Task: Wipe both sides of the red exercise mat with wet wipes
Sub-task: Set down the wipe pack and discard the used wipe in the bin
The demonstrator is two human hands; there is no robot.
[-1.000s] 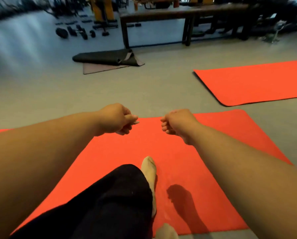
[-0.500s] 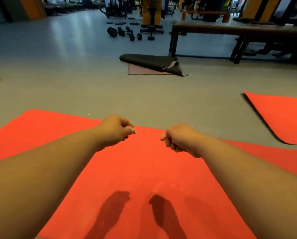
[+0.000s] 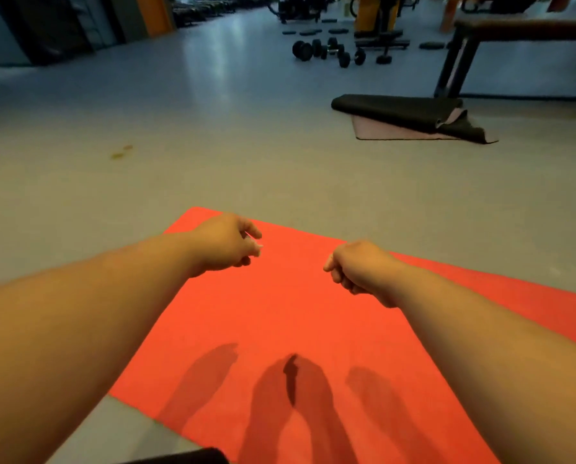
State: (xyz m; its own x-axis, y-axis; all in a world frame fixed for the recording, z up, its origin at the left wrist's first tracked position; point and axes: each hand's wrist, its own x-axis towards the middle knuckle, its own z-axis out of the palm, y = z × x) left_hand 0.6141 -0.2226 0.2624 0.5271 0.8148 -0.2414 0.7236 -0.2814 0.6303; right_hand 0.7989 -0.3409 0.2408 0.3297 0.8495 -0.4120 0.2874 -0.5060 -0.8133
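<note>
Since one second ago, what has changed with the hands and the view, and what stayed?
The view swung left: the second red mat and the person's leg went out of sight, and the dark folded mat shifted right. The left hand loosened its fingers. The right hand stays a fist; both still hover over the red mat.

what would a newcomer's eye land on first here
The bright red exercise mat, spread on the grey floor, fills the lower middle. Over it the left hand, loosely curled, and the right hand, in a fist, reach forward side by side. Farther back on the right lies a folded dark mat, with dumbbells beyond it.
</note>
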